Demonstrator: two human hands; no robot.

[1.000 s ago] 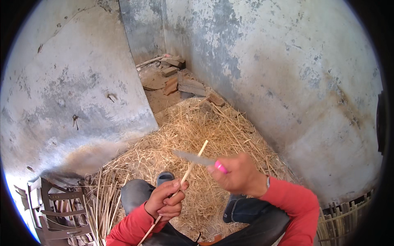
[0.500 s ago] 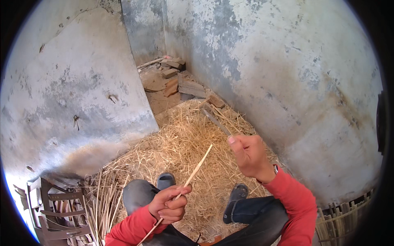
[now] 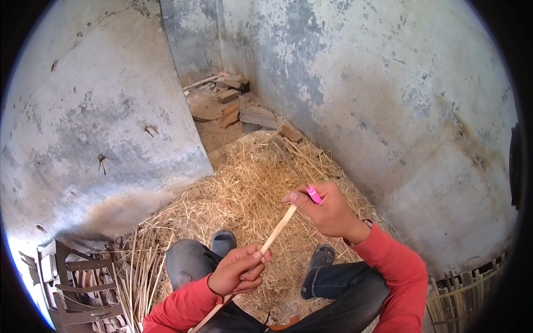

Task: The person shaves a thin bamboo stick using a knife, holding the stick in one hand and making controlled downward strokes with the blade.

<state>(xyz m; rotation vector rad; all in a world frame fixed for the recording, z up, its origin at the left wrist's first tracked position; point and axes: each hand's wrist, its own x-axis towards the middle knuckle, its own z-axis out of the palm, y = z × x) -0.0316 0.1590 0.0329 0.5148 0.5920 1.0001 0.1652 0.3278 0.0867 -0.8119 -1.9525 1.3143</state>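
My left hand [image 3: 240, 270] is closed around a pale, thin bamboo stick [image 3: 277, 229], which slants from my lap up to the right. The stick's lower end runs along my left forearm. My right hand [image 3: 328, 211] is closed at the stick's upper end, with thumb and finger at the tip. A knife [image 3: 313, 194] is gripped in this hand; its pink handle shows between the fingers, while its blade is mostly hidden.
Pale shavings [image 3: 255, 172] cover the floor around my feet. At lower left, a bundle of split sticks [image 3: 141, 272] lies beside a brown broken chair-like frame [image 3: 83, 288]. Bricks [image 3: 236, 83] lie in the far corner. A slatted basket-like piece [image 3: 461, 299] stands at lower right. Worn walls enclose the space.
My right hand has turned and come to the stick's tip; the blade seen before is now mostly hidden and the pink handle shows. My left hand has moved slightly right with the stick.
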